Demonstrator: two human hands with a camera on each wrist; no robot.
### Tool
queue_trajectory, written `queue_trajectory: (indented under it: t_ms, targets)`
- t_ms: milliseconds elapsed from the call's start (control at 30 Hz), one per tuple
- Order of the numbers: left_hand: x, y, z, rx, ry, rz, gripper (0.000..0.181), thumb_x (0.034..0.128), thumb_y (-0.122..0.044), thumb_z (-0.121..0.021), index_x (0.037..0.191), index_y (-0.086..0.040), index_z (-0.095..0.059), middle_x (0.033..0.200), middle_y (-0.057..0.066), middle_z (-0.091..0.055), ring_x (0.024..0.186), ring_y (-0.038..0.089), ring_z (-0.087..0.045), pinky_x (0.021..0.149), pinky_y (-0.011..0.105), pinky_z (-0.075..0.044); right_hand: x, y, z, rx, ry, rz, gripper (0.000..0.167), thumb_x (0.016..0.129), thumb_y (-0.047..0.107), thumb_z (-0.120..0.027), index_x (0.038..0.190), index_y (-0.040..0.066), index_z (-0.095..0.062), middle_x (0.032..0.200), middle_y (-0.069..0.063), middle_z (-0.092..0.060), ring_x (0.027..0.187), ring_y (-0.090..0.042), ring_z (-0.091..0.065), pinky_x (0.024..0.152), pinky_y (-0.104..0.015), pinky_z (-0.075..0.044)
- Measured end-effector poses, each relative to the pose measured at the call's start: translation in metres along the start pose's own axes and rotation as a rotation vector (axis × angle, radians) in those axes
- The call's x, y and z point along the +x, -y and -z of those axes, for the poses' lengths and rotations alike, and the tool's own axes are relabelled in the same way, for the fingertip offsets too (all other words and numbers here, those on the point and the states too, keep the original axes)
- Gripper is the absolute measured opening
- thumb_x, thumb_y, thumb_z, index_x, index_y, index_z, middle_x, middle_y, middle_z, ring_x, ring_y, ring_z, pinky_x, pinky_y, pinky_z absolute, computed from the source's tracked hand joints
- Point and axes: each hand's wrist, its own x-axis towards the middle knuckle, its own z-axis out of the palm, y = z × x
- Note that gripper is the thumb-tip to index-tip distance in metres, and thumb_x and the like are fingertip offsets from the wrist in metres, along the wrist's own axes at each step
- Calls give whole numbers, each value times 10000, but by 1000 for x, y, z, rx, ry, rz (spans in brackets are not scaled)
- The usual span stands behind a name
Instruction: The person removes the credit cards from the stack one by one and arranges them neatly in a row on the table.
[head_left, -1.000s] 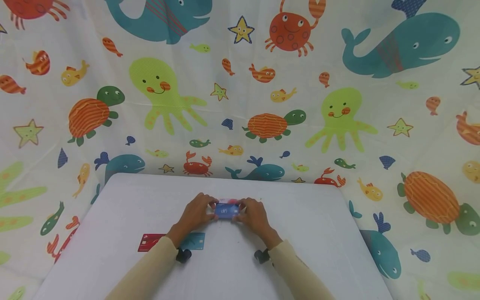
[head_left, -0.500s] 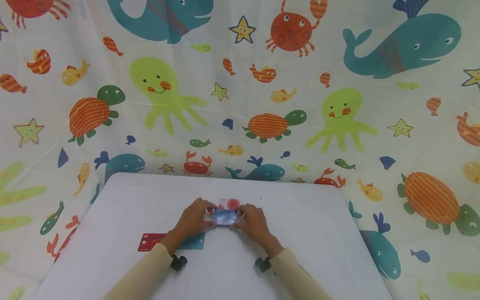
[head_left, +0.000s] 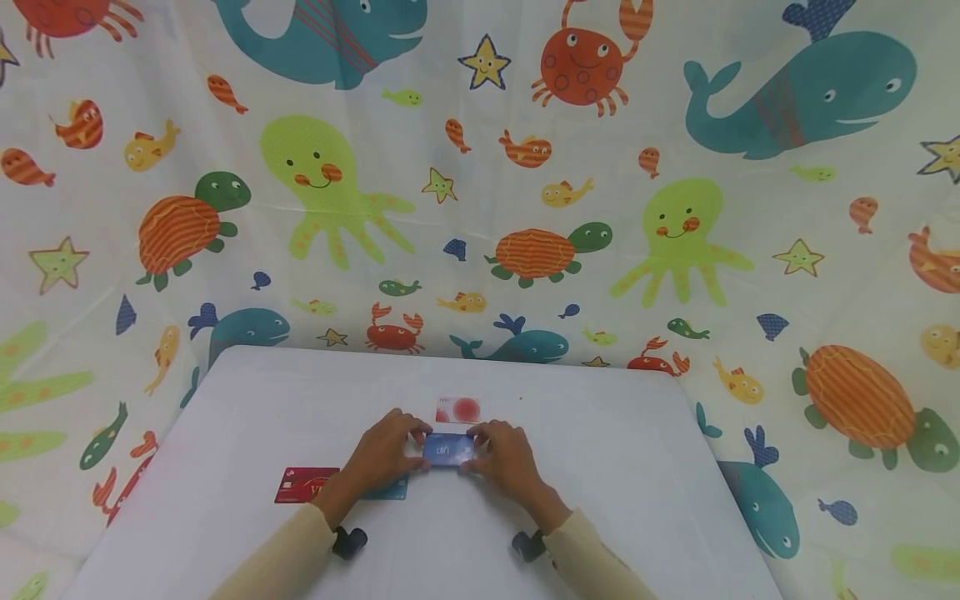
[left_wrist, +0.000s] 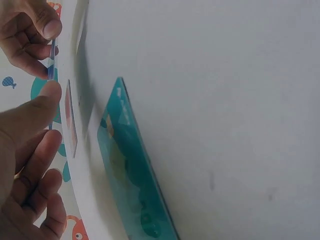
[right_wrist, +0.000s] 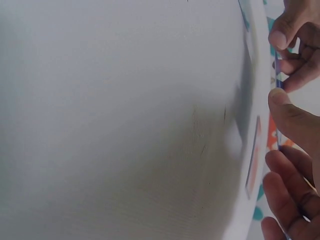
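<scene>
Currently, blue card point(head_left: 453, 450) sits btwn the two hands, its short ends taken by L hand point(head_left: 384, 450) and R hand point(head_left: 510, 458). Each hand: thumb on near side, fingers on far side, narrow pinch at the corners; L pinches L end, R pinches R end. Wrist views show card almost edge-on and raised off white table point(head_left: 600, 467), approx. level.

Pale card w/ red circle point(head_left: 459, 409) lies flat just beyond blue card, a strip of white showing btwn them in head view. Red card point(head_left: 294, 483) and teal card point(head_left: 390, 489) lie on tbl to L, nearer the person; L wrist/forearm passes over them, so whether their edges meet: can't tell. L wrist view gives teal card close up, glossy, flat.

Edges/room: far tbl edge runs behind pale card w/ white surface btwn; patterned cloth point(head_left: 532, 192) hangs beyond it. R tbl edge well apart from R hand, white surface stretching btwn. On L side, red + teal cards take up part of surface near L forearm; L tbl edge well past red card.
</scene>
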Motion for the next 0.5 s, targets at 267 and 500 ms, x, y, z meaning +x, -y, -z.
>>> queue_trajectory:
  t_ms: [267, 500]
  targets:
    - [-9, 2, 0, 4, -8, -46, 522, 765, -322, -967, 1238, -239, -761, 969, -128, -666, 914, 44, -569, 885, 325, -623, -8, 1, -6, 0, -7, -4, 464, 830, 351, -929, 1228, 205, -741, 965, 88, -710, 895, -69, -584, 904, -410, -479]
    - [-17, 1, 0, -5, 7, -42, 528, 760, -322, -970, 1236, -233, -760, 975, -116, -665, 942, 74, -603, 881, 305, -623, -14, 3, -10, 12, 9, -17, 468, 830, 360, -929, 1234, 214, -744, 961, 98, -702, 887, -55, -569, 882, -368, -478]
